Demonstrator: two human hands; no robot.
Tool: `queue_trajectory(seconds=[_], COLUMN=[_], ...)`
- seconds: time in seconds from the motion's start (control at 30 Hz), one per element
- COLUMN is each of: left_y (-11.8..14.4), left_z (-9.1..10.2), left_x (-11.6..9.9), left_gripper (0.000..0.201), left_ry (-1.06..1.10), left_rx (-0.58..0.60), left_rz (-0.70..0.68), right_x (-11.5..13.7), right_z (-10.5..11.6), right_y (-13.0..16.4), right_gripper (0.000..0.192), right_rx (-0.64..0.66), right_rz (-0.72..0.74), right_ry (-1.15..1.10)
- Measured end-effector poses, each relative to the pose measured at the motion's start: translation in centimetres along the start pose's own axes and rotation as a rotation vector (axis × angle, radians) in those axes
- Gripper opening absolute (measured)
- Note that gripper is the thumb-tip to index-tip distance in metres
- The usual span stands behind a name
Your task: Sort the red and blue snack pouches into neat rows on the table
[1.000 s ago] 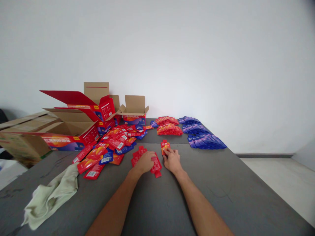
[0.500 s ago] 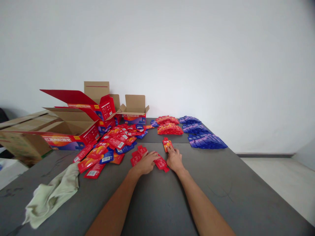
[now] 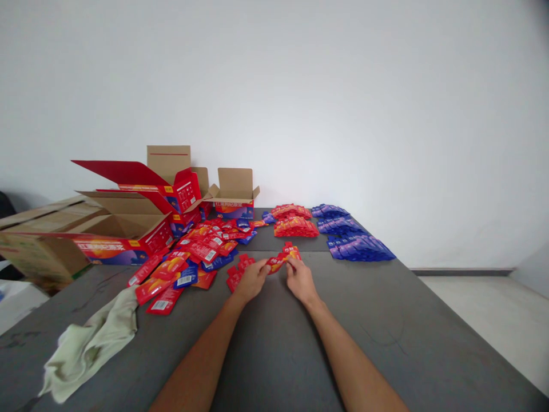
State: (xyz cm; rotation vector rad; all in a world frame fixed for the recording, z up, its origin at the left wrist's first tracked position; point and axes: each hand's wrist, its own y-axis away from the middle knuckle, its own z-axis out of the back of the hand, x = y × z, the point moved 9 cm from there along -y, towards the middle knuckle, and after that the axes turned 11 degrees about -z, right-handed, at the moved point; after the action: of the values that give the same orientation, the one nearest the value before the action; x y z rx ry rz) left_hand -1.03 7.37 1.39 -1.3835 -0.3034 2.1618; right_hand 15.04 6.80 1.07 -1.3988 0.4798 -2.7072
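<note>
My left hand point(image 3: 254, 279) is closed on one end of a red spouted sachet point(image 3: 275, 263), its printed orange side facing up. My right hand point(image 3: 301, 281) pinches the other end of this sachet, so it spans the gap between both hands. Just behind it lies another red and orange sachet point(image 3: 293, 249), partly covered by the held one and by my right fingers. Left of my left hand, several red sachets point(image 3: 235, 276) lie overlapping on the dark table point(image 3: 283, 355), some hidden by the hand.
A loose heap of red and blue sachets point(image 3: 201, 247) covers the left. Open cartons point(image 3: 109, 247) stand behind it. Fanned red stacks point(image 3: 295, 227) and blue stacks point(image 3: 360, 247) lie at the back. A pale cloth point(image 3: 92, 349) rests at the front left.
The red sachet under my left hand has been turned print side up and brought over the one by my right hand. My right fingers have moved onto its end.
</note>
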Motion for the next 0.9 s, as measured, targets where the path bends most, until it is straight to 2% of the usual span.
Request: queue_trajectory(seconds=[0.17, 0.3, 0.37, 0.47, 0.53, 0.63, 0.8, 0.9], left_y=[0.2, 0.1, 0.1, -0.1, -0.1, -0.1, -0.1, 0.1], left_z=[0.0, -1.2, -1.2, 0.4, 1.2, 1.3, 0.4, 0.0], left_x=[1.1, 0.4, 0.0, 0.2, 0.5, 0.9, 0.1, 0.2], left_gripper=[0.023, 0.019, 0.021, 0.022, 0.026, 0.027, 0.024, 0.025], left_ry=[0.139, 0.338, 0.412, 0.331, 0.240, 0.184, 0.154, 0.212], left_rx=[-0.062, 0.013, -0.004, -0.145, -0.199, -0.184, -0.134, -0.149], left_rz=[0.134, 0.107, 0.093, 0.092, 0.099, 0.105, 0.071, 0.111], right_x=[1.0, 1.0, 0.8, 0.5, 0.6, 1.0, 0.9, 1.0], right_z=[-1.0, -0.7, -0.7, -1.4, -1.9, -2.1, -1.9, -2.2], right_y=[0.6, 0.8, 0.9, 1.1, 1.3, 1.3, 1.1, 1.2], right_gripper=[0.028, 0.040, 0.043, 0.042, 0.039, 0.035, 0.032, 0.031], right_rx=[0.144, 0.147, 0.150, 0.181, 0.211, 0.214, 0.183, 0.200], right_rz=[-0.105, -0.214, -0.239, -0.245, -0.226, -0.196, -0.219, -0.244], right_ry=[-0.326, -0.470, -0.489, -0.509, -0.523, -0.534, -0.505, -0.577])
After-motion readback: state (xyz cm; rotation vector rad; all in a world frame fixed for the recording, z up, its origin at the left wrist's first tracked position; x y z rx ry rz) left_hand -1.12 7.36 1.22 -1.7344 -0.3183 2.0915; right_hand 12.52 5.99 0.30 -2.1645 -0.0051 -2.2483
